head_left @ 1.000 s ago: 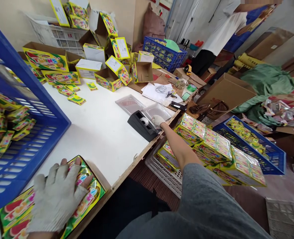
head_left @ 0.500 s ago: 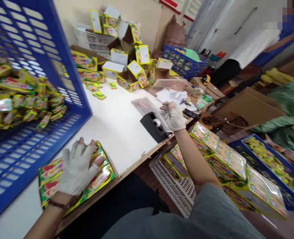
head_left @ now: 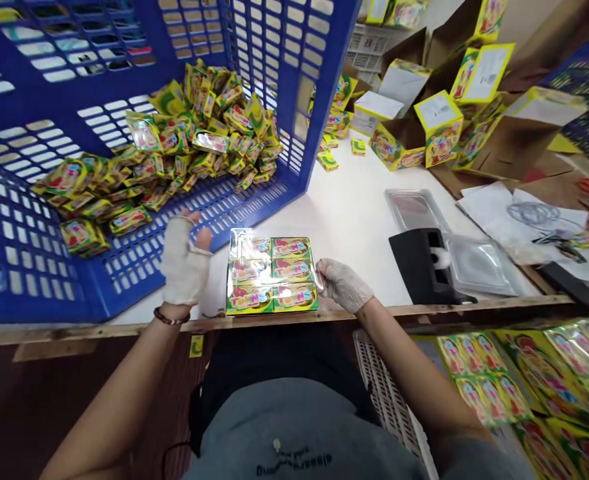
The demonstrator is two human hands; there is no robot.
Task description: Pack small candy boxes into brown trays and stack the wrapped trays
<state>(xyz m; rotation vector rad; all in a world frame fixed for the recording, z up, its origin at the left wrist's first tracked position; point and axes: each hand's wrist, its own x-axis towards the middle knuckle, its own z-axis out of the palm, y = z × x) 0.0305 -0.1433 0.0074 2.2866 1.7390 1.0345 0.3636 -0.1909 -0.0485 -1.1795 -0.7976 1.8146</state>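
Note:
A flat block of yellow-and-green printed boxes, several across and with a glossy clear wrap, lies on the white table right in front of me. My right hand, in a white cotton glove, has its fingertips at the block's right edge and pinches a small shiny strip. My left hand, in a fingerless glove, is raised just left of the block with its fingers apart, holding nothing. A large blue plastic crate tipped on the table holds a heap of small yellow packets.
A black tape dispenser and clear plastic trays stand to the right on the table. Opened printed cartons crowd the far side. Wrapped blocks sit below the table's wooden front edge at lower right.
My view has swung left, bringing the block to the front. My left hand has lifted off the block, and my right hand has moved from beside the tape dispenser to the block's edge.

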